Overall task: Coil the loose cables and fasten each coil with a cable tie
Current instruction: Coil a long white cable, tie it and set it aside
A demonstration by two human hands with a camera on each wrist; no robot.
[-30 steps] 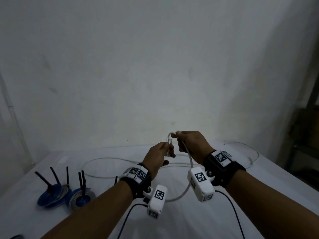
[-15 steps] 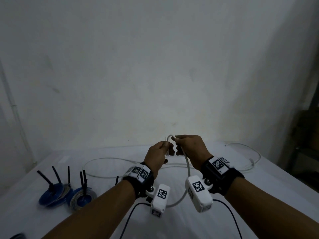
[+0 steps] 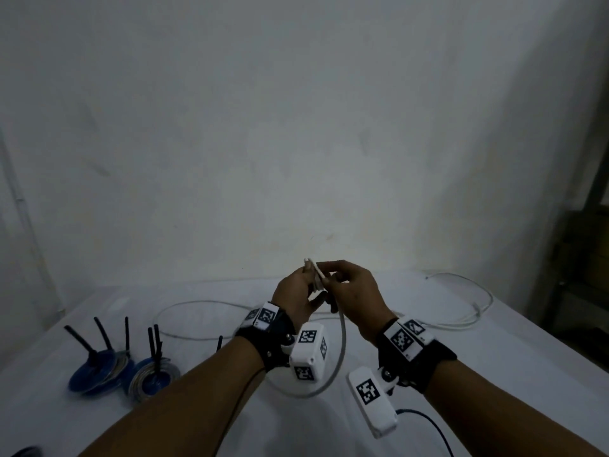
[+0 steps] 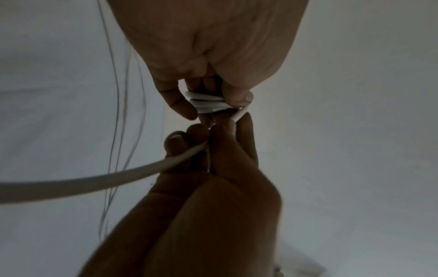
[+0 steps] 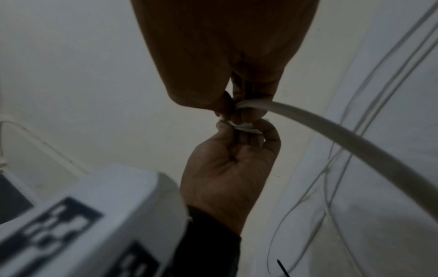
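Observation:
Both hands are raised above the white table (image 3: pixel 494 374). My left hand (image 3: pixel 309 283) pinches a small, tight coil of white cable (image 4: pixel 205 101) between thumb and fingers. The coil (image 5: pixel 245 129) also shows in the right wrist view, in the fingertips of the lower hand. My right hand (image 3: pixel 331 286) sits close against the left and grips the running length of the same cable (image 5: pixel 308 121) just beside the coil. From there the cable (image 3: pixel 342 344) hangs down in a loop to the table between my wrists.
Two blue and grey finished coils (image 3: pixel 99 374) (image 3: pixel 153 379) with black ties sticking up lie at the left. A loose black tie (image 3: pixel 219 343) shows behind my left wrist. Slack white cable (image 3: pixel 474 311) lies at the far right. A dark shelf (image 3: pixel 586 275) stands beyond the table's right side.
The open loop between the hands has become a small tight coil in the left hand. The right hand has come closer to the left and its wrist has dropped.

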